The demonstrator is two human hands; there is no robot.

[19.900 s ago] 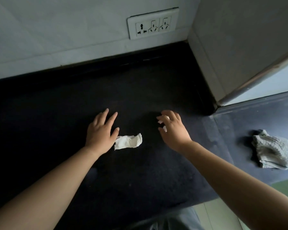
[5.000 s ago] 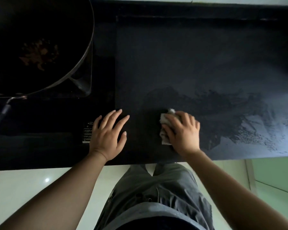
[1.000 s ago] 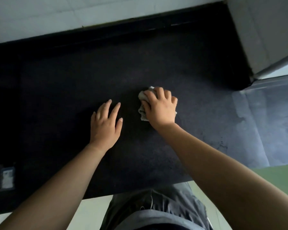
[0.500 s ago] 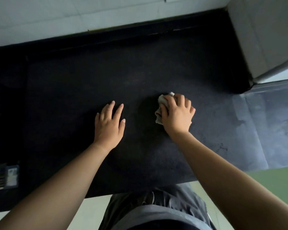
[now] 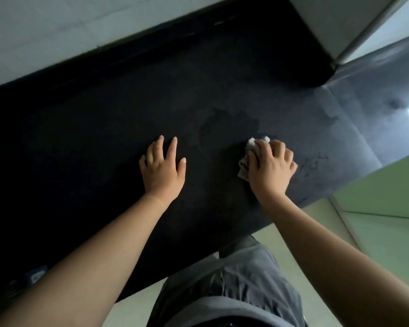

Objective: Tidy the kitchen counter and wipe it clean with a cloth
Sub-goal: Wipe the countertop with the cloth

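- The right hand (image 5: 270, 172) presses down on a crumpled pale cloth (image 5: 245, 166), its grip curled and clamped over the top of it, so that only the far and left edges of the cloth peek out past the fingers (image 5: 261, 151).
- The cloth lies flat on the dark counter (image 5: 104, 142), near the counter's front edge and toward its right end.
- The left hand (image 5: 162, 169) rests palm down on the bare counter, well apart from the cloth on its left; its grip is spread apart, holding nothing.
- Just beyond the cloth, toward the back of the counter, a faint damp patch (image 5: 229, 123) shows darker than the stone around it.
- Thin streaks (image 5: 314, 161) mark the counter just right of the right hand, near the front edge.
- At the counter's back right corner stands a pale upright panel (image 5: 340, 22) with a metal-edged corner.
- A pale wall (image 5: 45, 27) runs along the counter's back edge.
- Below the front edge, the person's grey clothing (image 5: 227, 284) shows against a light floor (image 5: 300, 232).
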